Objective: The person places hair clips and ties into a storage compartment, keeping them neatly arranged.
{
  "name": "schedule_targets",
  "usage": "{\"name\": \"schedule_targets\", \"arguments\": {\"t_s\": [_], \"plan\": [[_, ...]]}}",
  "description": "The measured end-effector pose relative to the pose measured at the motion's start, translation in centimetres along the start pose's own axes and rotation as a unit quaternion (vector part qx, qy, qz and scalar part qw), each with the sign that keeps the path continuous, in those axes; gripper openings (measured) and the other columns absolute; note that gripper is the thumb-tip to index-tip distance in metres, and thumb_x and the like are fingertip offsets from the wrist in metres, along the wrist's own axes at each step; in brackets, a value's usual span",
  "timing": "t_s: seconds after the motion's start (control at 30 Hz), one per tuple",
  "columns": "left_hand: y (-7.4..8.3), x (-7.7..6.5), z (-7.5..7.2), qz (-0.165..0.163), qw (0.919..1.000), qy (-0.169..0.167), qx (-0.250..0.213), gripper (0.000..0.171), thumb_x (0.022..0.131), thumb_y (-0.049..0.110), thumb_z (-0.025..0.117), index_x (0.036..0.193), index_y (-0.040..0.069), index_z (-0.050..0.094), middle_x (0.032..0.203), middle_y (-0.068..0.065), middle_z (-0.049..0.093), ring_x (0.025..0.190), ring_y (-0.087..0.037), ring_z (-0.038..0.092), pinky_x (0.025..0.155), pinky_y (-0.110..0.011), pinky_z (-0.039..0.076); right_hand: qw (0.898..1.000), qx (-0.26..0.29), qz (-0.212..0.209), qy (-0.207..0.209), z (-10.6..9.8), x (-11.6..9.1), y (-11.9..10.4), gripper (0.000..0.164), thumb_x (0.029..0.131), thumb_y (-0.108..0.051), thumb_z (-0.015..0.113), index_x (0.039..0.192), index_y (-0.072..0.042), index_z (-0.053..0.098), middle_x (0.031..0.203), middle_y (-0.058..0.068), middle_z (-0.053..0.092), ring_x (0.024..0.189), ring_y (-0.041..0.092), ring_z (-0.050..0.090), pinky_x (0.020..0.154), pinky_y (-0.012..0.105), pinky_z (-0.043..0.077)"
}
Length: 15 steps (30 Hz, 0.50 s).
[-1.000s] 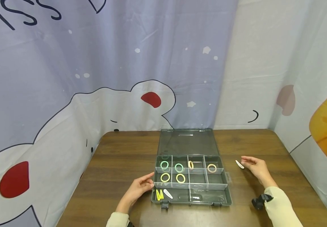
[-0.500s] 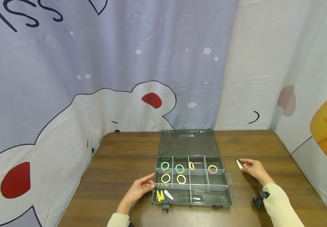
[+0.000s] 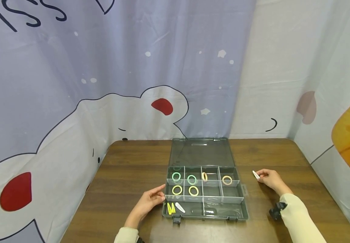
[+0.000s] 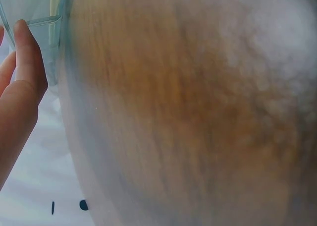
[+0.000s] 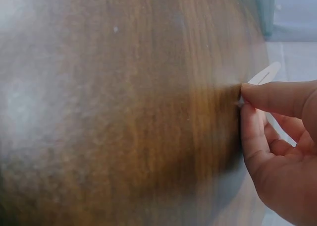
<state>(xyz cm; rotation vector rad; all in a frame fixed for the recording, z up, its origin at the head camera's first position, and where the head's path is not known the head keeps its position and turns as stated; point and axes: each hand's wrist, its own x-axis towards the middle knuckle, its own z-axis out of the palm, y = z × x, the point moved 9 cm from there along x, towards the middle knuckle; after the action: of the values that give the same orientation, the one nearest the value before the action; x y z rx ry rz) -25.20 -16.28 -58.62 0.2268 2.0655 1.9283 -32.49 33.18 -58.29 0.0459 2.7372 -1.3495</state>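
Note:
My right hand (image 3: 270, 179) pinches a white snap hair clip (image 3: 255, 174) between thumb and fingers, to the right of an open compartment box (image 3: 245, 209). In the right wrist view the slotted end of this hair clip (image 5: 269, 73) sticks out beyond the fingertips. With its fingers loosely extended, my left hand (image 3: 147, 200) touches the box's left wall. Two yellow hair clips (image 3: 171, 208) and another white hair clip (image 3: 180, 207) lie in the front left compartment. Green rings (image 3: 176, 173), yellow rings (image 3: 177, 185) and peach-coloured rings (image 3: 227, 176) occupy several of the smaller compartments.
The box's dark see-through lid (image 3: 200, 153) lies folded back toward the curtain (image 3: 132, 118). Two latches stick out at the front, one of them a dark latch (image 3: 176, 220). All of this stands on a brown wooden table (image 3: 126, 168).
The right hand has closed its fingertips on the white hair clip, which now sits tilted in the pinch. The left hand and the box have stayed in place.

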Motion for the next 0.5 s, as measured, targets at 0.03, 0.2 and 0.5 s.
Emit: {"name": "schedule_targets", "arguments": {"t_s": [0.03, 0.2, 0.5], "plan": [[0.0, 0.0, 0.0, 0.000, 1.0000, 0.000, 0.000, 0.056, 0.090, -0.001, 0.064, 0.141, -0.006, 0.042, 0.102, -0.016, 0.057, 0.088, -0.010, 0.060, 0.080, -0.021, 0.051, 1.000, 0.001, 0.001, 0.003, 0.0, -0.1, 0.1, 0.022, 0.082, 0.004, 0.066, 0.102, 0.013, 0.063, 0.083, 0.011, 0.062, 0.071, 0.014, 0.052, 0.059, 0.024, 0.043], [-0.1, 0.0, 0.0, -0.002, 1.0000, 0.000, 0.004, 0.057, 0.090, 0.001, 0.065, 0.141, -0.005, 0.042, 0.104, -0.019, 0.056, 0.089, -0.012, 0.060, 0.080, -0.021, 0.051, 1.000, 0.002, -0.007, 0.029, -0.2, -0.5, 0.2, 0.016, 0.089, -0.002, 0.063, 0.098, 0.011, 0.066, 0.085, 0.015, 0.068, 0.070, 0.013, 0.057, 0.060, 0.024, 0.048], [0.1, -0.2, 0.0, -0.002, 1.0000, 0.003, 0.008, 0.057, 0.090, 0.001, 0.065, 0.141, -0.005, 0.042, 0.102, -0.015, 0.057, 0.090, -0.013, 0.060, 0.080, -0.021, 0.051, 0.996, 0.025, -0.010, 0.084, -1.3, -0.8, -1.2, 0.024, 0.091, -0.005, 0.063, 0.101, 0.017, 0.064, 0.083, 0.020, 0.069, 0.064, 0.014, 0.063, 0.055, 0.021, 0.048]]}}
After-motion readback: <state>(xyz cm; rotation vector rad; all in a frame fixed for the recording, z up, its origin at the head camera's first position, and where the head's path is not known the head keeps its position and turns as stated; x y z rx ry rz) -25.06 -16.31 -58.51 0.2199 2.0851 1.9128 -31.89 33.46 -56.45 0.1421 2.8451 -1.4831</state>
